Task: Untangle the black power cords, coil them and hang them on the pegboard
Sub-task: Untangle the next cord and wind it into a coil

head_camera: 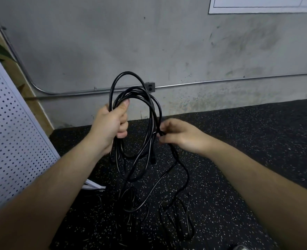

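Gripping cord coil [140,98], left hand [109,123], pegboard [10,127] beside

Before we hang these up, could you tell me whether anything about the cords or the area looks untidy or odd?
Yes. In the coil the left hand grips, one loop stands well above the others, so it is uneven. The rest of the cord lies tangled on the floor. The pegboard appears slanted, possibly lens distortion.
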Demonstrator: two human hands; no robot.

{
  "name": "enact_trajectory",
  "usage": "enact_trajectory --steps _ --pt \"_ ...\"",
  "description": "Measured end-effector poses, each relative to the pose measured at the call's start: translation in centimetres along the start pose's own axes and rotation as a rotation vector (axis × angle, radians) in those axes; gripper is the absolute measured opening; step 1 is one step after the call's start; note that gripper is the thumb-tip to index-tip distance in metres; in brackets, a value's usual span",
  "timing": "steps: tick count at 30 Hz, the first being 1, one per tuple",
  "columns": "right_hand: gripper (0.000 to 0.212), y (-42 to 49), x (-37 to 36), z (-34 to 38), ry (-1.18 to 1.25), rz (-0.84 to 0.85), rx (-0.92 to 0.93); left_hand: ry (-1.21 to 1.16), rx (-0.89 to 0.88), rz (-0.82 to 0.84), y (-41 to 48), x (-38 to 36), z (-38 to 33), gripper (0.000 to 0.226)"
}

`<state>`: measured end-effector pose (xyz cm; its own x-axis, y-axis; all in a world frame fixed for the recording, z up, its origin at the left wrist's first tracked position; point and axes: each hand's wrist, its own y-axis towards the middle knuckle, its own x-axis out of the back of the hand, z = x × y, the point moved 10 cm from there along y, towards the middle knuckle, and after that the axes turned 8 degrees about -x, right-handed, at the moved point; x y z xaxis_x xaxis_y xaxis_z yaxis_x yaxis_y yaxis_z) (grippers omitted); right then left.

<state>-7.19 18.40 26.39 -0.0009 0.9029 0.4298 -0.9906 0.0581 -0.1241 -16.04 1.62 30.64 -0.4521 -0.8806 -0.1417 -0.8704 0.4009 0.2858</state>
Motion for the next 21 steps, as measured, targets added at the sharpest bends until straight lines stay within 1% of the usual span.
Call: enact_trajectory --steps 1,2,4,6,10,14,16,19,20,21 --pt "0.011 0.0 -0.3 -0.5 -0.075 -0.006 -0.025 0.0 0.006 -0.012 0.1 0.3 0.1 0.037" --pt "0.004 -0.1 -0.5 -0.8 -0.08 -0.01 -0.04 0.005 0.01 -0.03 0.2 0.7 0.2 0.036" --pt "0.013 -0.3 -0.1 -1.1 0.041 -0.039 -0.044 0.039 0.018 -0.066 0.4 1.6 0.4 0.035" --pt "0.017 -0.4 1.4 -1.8 0.194 -0.105 -0.07 0.083 0.03 -0.106 0.6 2.8 0.7 0.033" --pt "0.021 -1.4 6.3 -5.4 0.475 -0.365 -0.213 0.116 0.092 -0.204 1.0 6.1 2.1 0.032" --pt "0.023 -2.9 8.8 -8.4 0.783 -0.517 -0.307 0.119 0.16 -0.227 1.0 7.2 3.4 0.036" --pt "0.026 -3.5 9.6 -9.6 0.968 -0.615 -0.336 0.118 0.196 -0.255 1.0 7.5 4.0 0.034" --pt "0.023 -4.8 11.0 -11.5 1.202 -0.784 -0.345 0.057 0.255 -0.328 0.8 8.5 4.8 0.025" --pt "0.021 -5.3 11.6 -12.0 1.241 -0.831 -0.339 0.034 0.265 -0.353 0.8 8.9 4.8 0.024" --pt "0.016 -5.9 12.3 -12.4 1.23 -0.865 -0.333 0.02 0.267 -0.367 0.9 9.1 4.8 0.025"
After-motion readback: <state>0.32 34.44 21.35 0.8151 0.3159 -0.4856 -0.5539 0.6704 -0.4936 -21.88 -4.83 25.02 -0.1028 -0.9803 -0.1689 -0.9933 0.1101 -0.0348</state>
